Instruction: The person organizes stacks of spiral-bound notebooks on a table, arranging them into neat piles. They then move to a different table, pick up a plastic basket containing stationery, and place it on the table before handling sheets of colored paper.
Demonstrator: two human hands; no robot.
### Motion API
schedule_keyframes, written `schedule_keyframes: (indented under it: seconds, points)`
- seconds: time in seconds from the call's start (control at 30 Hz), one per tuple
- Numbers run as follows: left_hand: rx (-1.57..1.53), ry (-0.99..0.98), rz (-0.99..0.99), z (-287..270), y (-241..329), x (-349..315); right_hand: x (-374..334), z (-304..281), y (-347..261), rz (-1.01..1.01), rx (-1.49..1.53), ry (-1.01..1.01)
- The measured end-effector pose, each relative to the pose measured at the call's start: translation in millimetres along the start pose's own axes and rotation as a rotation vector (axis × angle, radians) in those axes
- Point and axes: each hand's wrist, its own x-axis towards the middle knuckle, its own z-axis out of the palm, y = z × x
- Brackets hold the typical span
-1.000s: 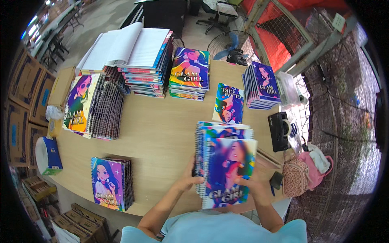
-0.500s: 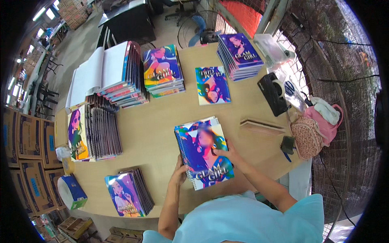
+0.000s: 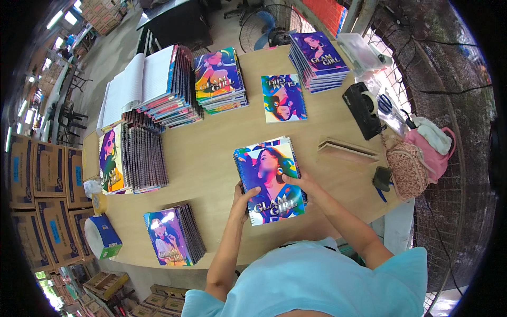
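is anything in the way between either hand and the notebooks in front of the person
Nothing visible: the left hand and right hand hold the notebook stack directly at its sides, thumbs on the top cover.

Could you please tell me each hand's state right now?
Left hand: holding the notebooks by their left side.
Right hand: holding them by their right side.
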Motion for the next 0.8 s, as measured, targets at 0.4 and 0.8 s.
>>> schedule_keyframes:
  seconds: [0.4, 0.8]
  points:
    - [0.342, -0.367, 0.33, 4, 12, -4, 4, -60, 41, -0.277, -0.081, -0.224]
    - [0.869, -0.537, 0.867, -28, 21, 17, 2, -43, 26, -0.512, 0.112, -0.241]
